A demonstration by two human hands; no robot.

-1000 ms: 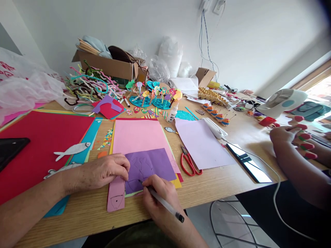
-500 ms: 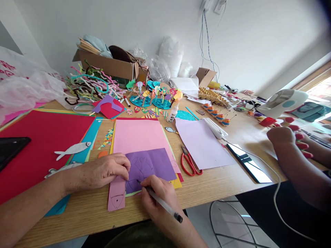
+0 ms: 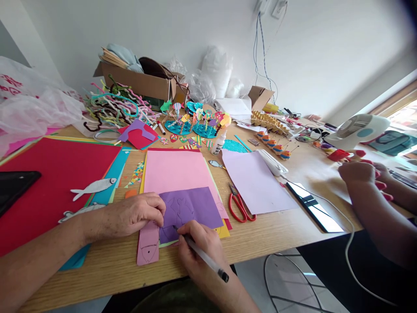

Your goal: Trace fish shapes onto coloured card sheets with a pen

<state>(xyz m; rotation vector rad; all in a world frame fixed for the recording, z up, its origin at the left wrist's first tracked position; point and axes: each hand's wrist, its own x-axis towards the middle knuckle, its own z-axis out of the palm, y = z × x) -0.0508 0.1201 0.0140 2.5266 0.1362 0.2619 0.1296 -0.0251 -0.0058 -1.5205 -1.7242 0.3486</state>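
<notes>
On the table (image 3: 280, 234), a cardboard box (image 3: 137, 82) holds papers (image 3: 109, 56).

Lying on the counter (image 3: 286, 226): one pair of red scissors (image 3: 240, 207), one glue bottle (image 3: 217, 143), two cardboard boxes (image 3: 143, 82) (image 3: 259, 96), perhaps two paper fish (image 3: 94, 187) (image 3: 216, 164).

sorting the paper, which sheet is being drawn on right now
The purple sheet: the right hand has a pen on it; the pink sheet and lilac sheet lie untouched.

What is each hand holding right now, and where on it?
Right hand grips a pen near its tip. Left hand presses flat on the purple sheet's left edge.
</notes>
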